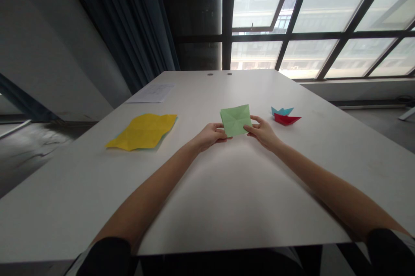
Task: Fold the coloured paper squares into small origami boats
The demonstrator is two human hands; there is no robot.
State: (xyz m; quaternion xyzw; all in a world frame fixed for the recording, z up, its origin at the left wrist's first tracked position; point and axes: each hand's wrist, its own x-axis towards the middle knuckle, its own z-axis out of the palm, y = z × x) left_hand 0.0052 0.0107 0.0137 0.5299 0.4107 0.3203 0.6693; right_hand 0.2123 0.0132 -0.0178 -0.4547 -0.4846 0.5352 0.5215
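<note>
A light green square of folded paper with crossing crease lines is held up over the middle of the white table. My left hand grips its lower left side, with some fingers behind the sheet. On the other side, my right hand pinches the right edge, thumb in front and fingers behind. To the right of my right hand sit a red paper boat and a blue paper boat just behind it. A creased yellow sheet of paper lies to the left, over a greenish sheet peeking out beneath.
A white printed sheet lies at the table's far left edge. Two round dark discs are set near the far edge. Beyond the table are a dark blue curtain and large framed windows.
</note>
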